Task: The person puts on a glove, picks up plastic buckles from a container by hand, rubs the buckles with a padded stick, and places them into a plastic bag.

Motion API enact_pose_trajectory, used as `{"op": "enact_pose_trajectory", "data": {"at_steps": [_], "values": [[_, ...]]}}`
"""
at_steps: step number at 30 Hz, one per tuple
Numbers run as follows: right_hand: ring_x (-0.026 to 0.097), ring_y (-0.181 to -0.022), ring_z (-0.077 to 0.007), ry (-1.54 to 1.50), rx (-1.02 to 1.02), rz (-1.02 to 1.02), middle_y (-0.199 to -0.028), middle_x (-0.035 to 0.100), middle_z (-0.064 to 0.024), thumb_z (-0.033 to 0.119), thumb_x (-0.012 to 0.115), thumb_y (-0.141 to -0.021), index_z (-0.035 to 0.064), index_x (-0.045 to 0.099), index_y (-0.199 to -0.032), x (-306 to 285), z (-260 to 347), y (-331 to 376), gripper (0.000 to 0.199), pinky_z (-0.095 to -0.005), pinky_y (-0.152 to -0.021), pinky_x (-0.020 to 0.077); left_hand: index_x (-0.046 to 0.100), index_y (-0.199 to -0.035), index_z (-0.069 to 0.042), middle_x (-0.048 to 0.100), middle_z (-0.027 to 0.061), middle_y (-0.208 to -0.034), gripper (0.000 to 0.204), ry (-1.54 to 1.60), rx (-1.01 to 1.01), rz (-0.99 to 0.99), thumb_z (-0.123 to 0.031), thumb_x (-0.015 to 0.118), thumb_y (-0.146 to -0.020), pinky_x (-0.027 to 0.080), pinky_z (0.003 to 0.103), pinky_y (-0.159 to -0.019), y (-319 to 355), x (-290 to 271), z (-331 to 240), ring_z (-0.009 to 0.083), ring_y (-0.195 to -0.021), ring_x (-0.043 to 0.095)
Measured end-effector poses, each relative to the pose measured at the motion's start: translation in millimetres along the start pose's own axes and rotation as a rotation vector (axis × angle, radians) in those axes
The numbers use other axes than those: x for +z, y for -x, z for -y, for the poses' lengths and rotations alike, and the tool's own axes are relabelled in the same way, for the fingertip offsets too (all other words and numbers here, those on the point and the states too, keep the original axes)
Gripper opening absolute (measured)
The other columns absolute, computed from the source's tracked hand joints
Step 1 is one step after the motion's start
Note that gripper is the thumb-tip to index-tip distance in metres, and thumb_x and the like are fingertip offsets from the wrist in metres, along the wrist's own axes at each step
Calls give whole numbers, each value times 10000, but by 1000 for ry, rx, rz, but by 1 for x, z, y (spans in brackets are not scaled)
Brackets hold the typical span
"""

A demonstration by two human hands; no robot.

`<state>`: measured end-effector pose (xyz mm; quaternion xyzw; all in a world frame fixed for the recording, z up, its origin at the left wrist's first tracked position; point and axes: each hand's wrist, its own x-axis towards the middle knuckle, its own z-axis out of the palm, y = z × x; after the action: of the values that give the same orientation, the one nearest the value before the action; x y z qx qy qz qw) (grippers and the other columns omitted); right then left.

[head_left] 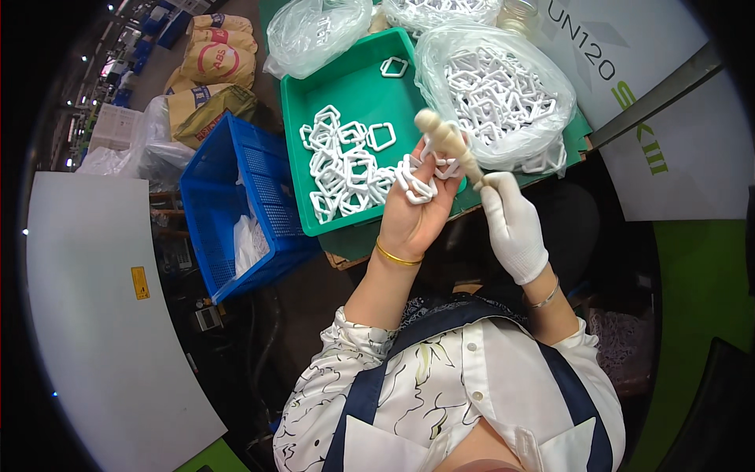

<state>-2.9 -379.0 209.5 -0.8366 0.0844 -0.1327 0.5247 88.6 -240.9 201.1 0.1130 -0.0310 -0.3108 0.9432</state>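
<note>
My bare left hand [422, 212], with a yellow bangle at the wrist, holds several white angular plastic rings [415, 182] over the near right edge of a green tray [377, 86]. A cream, turned stick with a knobbed end [444, 138] slants across the fingers of that hand; whether it runs through the rings I cannot tell. In a white knitted glove, my right hand [513, 224] pinches the thin lower end of the stick. More white rings [346, 169] lie heaped in the tray's left and near part, and a single ring [394, 68] sits near its far right corner.
Right of the tray stands a clear plastic bag [503, 94] full of white rings. Another clear bag [318, 31] lies at the tray's far left. A blue crate [236, 204] stands to the left, with printed sacks [220, 59] beyond. Pale machine panels [110, 315] flank both sides.
</note>
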Motion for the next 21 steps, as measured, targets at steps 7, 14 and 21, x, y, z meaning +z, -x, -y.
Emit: {"op": "enact_pose_trajectory", "data": {"at_steps": [7,14,21], "values": [[574,-684,-204,-41,-17,-65,-804,597,-117,134,488,-1035,0,583,-1031,-12,-4,4,164,-306,-673,468,390,-1454,13,486,165,-1443,428,-14,4,-30,-72,463,-1042,379,422,-1172,-1,-6,-2,270,-1339,480],[644,-721,-279,103,-9,66,-830,635,-146,137,514,-1014,19,612,-1010,-15,-24,25,154,-341,-683,496,396,-1447,34,495,180,-1437,472,-17,-20,-27,-81,516,-1005,375,456,-1175,-17,6,-15,293,-1341,481],[569,-748,-159,55,146,-373,-823,619,-82,164,478,-1044,0,600,-971,-83,-54,20,216,-300,-724,468,481,-1361,-6,620,132,-1246,365,-706,622,288,-107,536,-1015,478,346,-1027,-72,95,-46,226,-1160,610]]}}
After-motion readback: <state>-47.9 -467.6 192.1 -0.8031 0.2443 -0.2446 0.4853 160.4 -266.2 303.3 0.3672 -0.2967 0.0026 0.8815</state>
